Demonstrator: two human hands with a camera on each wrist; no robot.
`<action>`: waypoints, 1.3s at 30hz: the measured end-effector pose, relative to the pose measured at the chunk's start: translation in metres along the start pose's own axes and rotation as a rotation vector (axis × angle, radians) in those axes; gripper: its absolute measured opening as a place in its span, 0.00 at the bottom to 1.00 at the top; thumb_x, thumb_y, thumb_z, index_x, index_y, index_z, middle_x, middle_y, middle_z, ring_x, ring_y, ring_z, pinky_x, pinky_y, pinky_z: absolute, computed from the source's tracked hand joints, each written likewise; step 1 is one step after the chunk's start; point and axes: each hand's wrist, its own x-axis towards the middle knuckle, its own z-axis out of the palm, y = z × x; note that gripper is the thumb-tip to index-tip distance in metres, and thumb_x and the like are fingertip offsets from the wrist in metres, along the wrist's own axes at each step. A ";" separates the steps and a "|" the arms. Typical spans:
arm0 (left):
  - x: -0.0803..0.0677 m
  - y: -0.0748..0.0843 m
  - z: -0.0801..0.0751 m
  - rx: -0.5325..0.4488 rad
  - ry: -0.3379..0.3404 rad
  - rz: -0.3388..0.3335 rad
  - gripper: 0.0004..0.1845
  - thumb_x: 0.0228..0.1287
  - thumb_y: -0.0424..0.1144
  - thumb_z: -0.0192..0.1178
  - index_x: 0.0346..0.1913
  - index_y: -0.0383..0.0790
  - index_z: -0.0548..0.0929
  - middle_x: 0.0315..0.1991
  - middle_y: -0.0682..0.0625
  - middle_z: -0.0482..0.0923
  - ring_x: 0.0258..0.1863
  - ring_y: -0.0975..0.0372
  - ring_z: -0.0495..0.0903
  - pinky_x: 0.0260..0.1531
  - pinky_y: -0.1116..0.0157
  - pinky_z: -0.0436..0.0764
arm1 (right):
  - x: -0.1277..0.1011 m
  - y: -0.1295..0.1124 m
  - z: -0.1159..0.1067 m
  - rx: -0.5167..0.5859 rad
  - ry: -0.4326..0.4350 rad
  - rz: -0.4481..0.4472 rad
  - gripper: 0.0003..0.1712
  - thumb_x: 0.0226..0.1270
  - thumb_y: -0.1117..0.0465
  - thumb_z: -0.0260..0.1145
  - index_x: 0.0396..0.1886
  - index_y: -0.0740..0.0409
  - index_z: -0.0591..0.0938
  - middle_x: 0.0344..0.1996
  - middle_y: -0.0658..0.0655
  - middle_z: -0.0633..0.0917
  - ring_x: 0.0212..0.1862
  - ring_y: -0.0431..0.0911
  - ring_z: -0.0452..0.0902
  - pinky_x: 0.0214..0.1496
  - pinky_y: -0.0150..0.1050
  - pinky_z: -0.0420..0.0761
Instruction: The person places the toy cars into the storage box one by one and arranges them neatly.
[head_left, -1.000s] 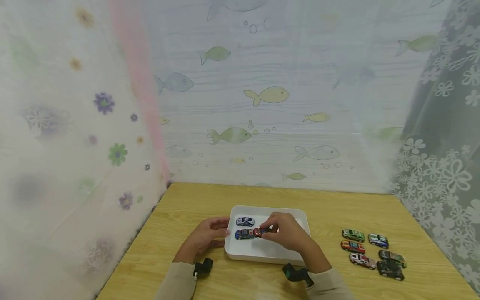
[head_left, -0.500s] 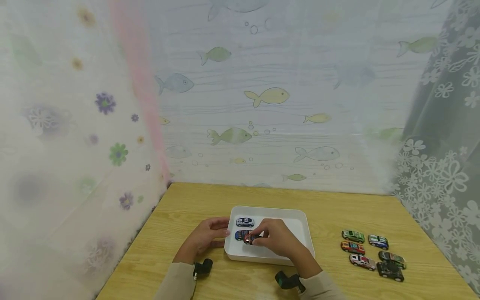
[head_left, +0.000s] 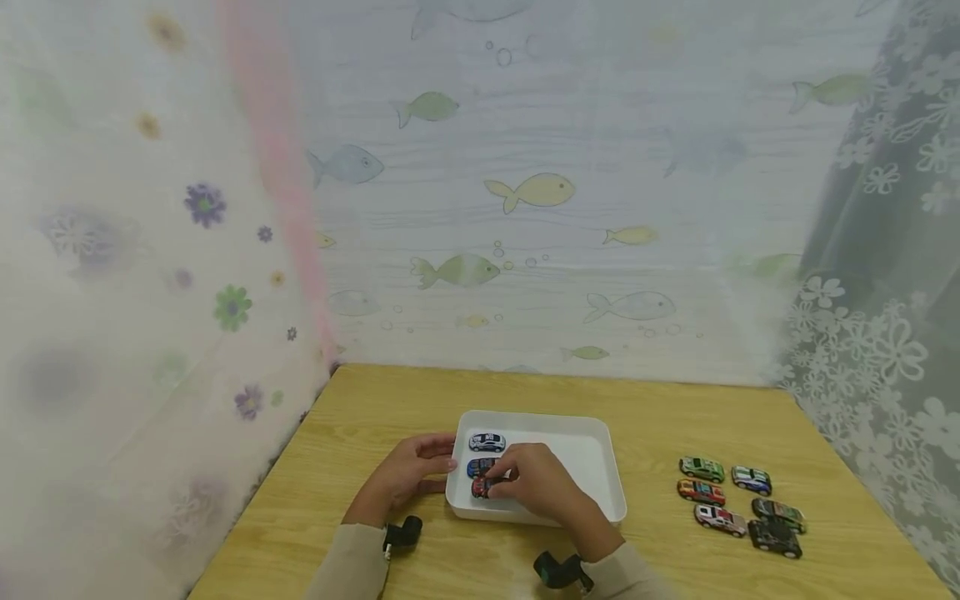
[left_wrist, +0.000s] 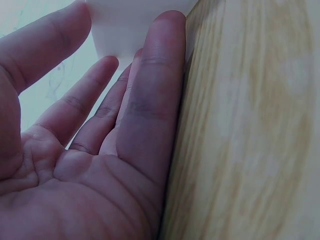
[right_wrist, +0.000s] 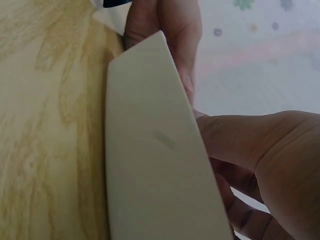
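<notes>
A white tray (head_left: 585,454) stands on the wooden table. My left hand (head_left: 408,471) lies against its left wall with fingers extended; the left wrist view shows the fingertips (left_wrist: 167,22) at the white wall. Inside the tray, my right hand (head_left: 543,483) pinches a red toy car (head_left: 480,487) between thumb and fingers, its right part covered by them. Just behind it sits a blue toy car (head_left: 480,467), and farther back a white toy car (head_left: 487,442), forming a column at the left end. In the right wrist view the tray wall (right_wrist: 155,145) hides the held car.
To the right of the tray, several toy cars stand in two columns, among them a green one (head_left: 702,469), an orange one (head_left: 701,492) and a black one (head_left: 776,538). Patterned curtains (head_left: 540,275) hang behind and beside the table.
My right hand has brought the red car left and toward me, from the right end of the blue car to just in front of it. My left hand has stayed at the tray.
</notes>
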 end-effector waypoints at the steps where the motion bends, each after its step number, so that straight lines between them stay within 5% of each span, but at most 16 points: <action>1: 0.000 0.000 0.000 0.000 -0.002 0.003 0.32 0.71 0.36 0.67 0.74 0.34 0.71 0.71 0.36 0.73 0.61 0.52 0.82 0.54 0.51 0.88 | 0.001 0.000 0.002 -0.006 -0.001 0.001 0.08 0.56 0.55 0.82 0.37 0.45 0.94 0.34 0.41 0.88 0.31 0.32 0.74 0.32 0.28 0.76; 15: -0.001 -0.002 -0.002 -0.003 -0.015 0.011 0.31 0.72 0.35 0.66 0.74 0.33 0.70 0.72 0.35 0.72 0.61 0.52 0.82 0.54 0.51 0.87 | 0.010 -0.001 0.018 0.000 -0.029 0.059 0.07 0.53 0.53 0.84 0.32 0.43 0.95 0.31 0.37 0.89 0.35 0.31 0.78 0.36 0.29 0.78; 39: 0.001 -0.001 -0.001 0.008 -0.010 0.019 0.31 0.72 0.36 0.67 0.74 0.34 0.71 0.71 0.37 0.73 0.61 0.53 0.82 0.54 0.51 0.87 | 0.009 -0.001 0.013 0.015 -0.024 0.052 0.10 0.52 0.53 0.85 0.34 0.46 0.95 0.33 0.41 0.90 0.37 0.36 0.80 0.37 0.30 0.79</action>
